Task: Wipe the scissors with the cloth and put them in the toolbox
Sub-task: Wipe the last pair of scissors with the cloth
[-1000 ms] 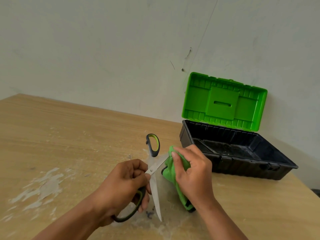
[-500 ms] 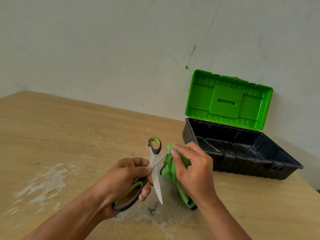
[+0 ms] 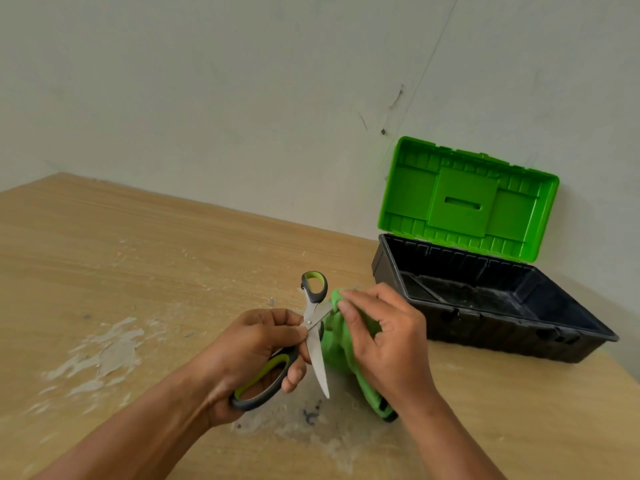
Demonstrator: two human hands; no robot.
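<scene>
Left hand (image 3: 249,344) fingers grip the scissors (image 3: 311,327) at the large handle loop, blades open. Right hand (image 3: 388,344) fingers pinch the cloth (image 3: 337,341) around one blade.

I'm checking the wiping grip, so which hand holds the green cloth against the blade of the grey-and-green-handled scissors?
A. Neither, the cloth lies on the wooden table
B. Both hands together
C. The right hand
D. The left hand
C: the right hand pinches the green cloth around one blade of the open grey-and-green-handled scissors, while the left hand grips a handle loop.
</scene>
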